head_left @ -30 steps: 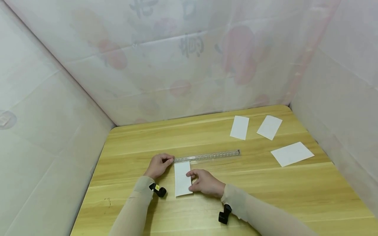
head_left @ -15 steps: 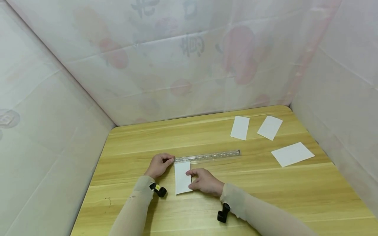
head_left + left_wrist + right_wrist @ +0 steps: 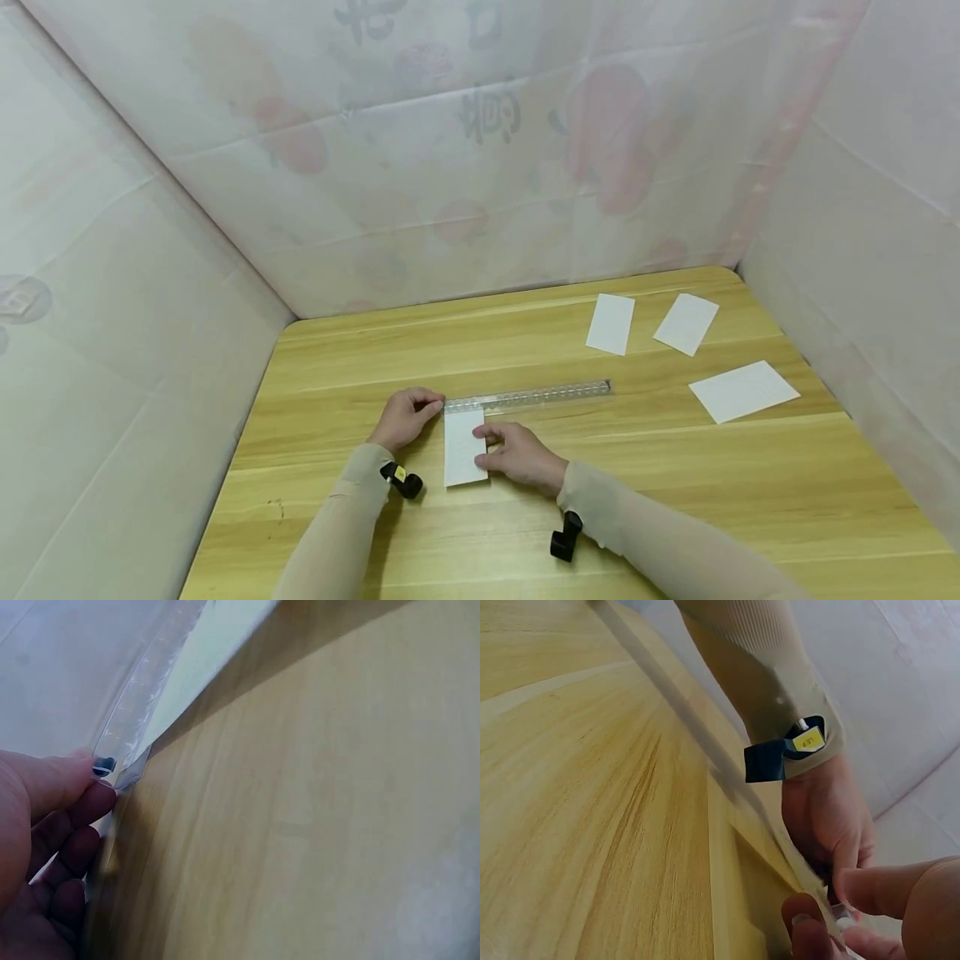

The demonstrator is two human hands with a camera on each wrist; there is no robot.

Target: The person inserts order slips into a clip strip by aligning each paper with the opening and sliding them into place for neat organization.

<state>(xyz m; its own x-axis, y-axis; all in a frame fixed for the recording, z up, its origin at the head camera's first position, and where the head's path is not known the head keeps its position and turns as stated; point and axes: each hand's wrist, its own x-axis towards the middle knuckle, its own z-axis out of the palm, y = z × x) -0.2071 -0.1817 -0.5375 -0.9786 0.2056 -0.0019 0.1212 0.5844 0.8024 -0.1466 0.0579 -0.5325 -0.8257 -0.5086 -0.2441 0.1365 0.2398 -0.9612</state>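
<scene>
My left hand (image 3: 403, 417) pinches the left end of a clear plastic ruler (image 3: 528, 397) between thumb and forefinger. In the left wrist view, a small dark patch shows at the pinched end of the ruler (image 3: 146, 701). Against the ruler's near side, at its left end, lies the top of a white paper card (image 3: 463, 450). Thumb and fingers of my right hand (image 3: 523, 454) grip the card's right edge. The left wrist view shows part of the card (image 3: 214, 664) raised, with a shadow beneath it. In the right wrist view, both hands meet near the lower right corner.
Three more white cards lie at the right of the wooden table (image 3: 750, 508): one upright card (image 3: 611, 324), a slanted card (image 3: 686, 324) and a wider card (image 3: 744, 392). Patterned cloth walls (image 3: 450, 167) enclose the table's back and sides.
The right hand has moved slightly away from the body with the card. The card's near edge has shifted the same way, toward the ruler. The left hand and ruler have hardly moved.
</scene>
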